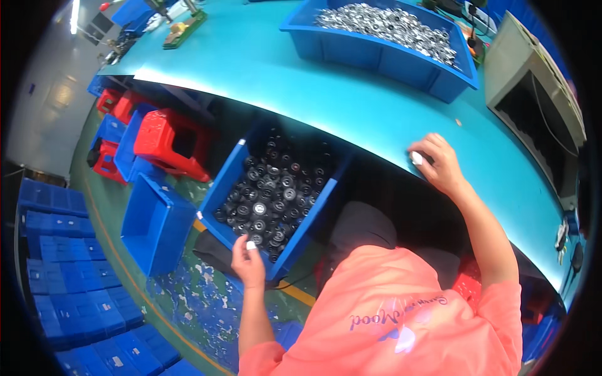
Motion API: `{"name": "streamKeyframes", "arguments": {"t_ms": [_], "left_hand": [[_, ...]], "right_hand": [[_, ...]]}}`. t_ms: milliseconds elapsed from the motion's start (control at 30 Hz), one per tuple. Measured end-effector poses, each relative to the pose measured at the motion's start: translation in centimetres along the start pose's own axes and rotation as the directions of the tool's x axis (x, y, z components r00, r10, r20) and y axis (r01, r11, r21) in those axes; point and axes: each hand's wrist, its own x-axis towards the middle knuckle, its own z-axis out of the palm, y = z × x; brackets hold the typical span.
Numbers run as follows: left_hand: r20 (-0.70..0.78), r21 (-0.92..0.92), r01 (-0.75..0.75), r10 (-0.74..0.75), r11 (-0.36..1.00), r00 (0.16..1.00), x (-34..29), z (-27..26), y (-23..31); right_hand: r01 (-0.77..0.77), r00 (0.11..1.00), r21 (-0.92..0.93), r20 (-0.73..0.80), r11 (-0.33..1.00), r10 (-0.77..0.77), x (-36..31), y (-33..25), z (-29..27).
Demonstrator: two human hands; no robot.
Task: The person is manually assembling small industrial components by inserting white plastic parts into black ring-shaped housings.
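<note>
Just left of centre, low in the frame, the left hand (pixel 249 264) is held at the near end of a blue bin (pixel 227 182); its grip is narrow, and whether anything is pinched cannot be told. Right of centre, the right hand (pixel 439 164) is held at the near edge of the teal surface (pixel 351 106); its fingers are curled in, and whether a part is held cannot be told; a white finger cover (pixel 416 158) is worn on it. Below the surface, at the centre of the frame, the bin is filled with black round parts (pixel 269 194); at the upper right, silver parts (pixel 389 28) are heaped in a blue tray (pixel 376 59). At the left, a red stool (pixel 157 135) is seen above a tilted blue crate (pixel 147 229); blue boxes (pixel 69 276) are ranged at the lower left.
</note>
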Motion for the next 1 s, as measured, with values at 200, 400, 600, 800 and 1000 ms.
{"name": "streamKeyframes", "arguments": {"t_ms": [200, 400, 600, 800, 1000], "left_hand": [[0.116, 0.122, -0.19, 0.176, 0.974, 0.977, 3.5, 3.2, 1.8], [0.136, 0.385, -0.329, 0.3, 0.862, 0.944, 5.7, 2.0, 2.7], [0.131, 0.373, -0.322, 0.294, 0.87, 0.947, 5.3, 0.8, 3.1], [0.274, 0.273, -0.455, 0.385, 0.847, 0.881, 3.1, 3.5, 3.7], [0.58, -0.174, -0.688, 0.638, 0.705, 0.507, -2.3, 5.6, 7.5]], "right_hand": [[-0.005, 0.999, -0.019, -0.033, 1.0, 0.005, 0.0, -0.1, 0.4], [-0.014, 0.999, -0.01, -0.051, 1.0, 0.013, -0.2, 0.1, 0.6], [-0.033, 0.997, -0.022, -0.066, 0.999, 0.032, 0.0, -0.7, 0.6], [-0.018, 0.998, -0.068, -0.06, 0.998, 0.014, -0.2, -0.1, 0.8], [-0.005, 0.999, -0.112, -0.038, 0.994, 0.001, -0.2, -0.6, 1.2]]}}
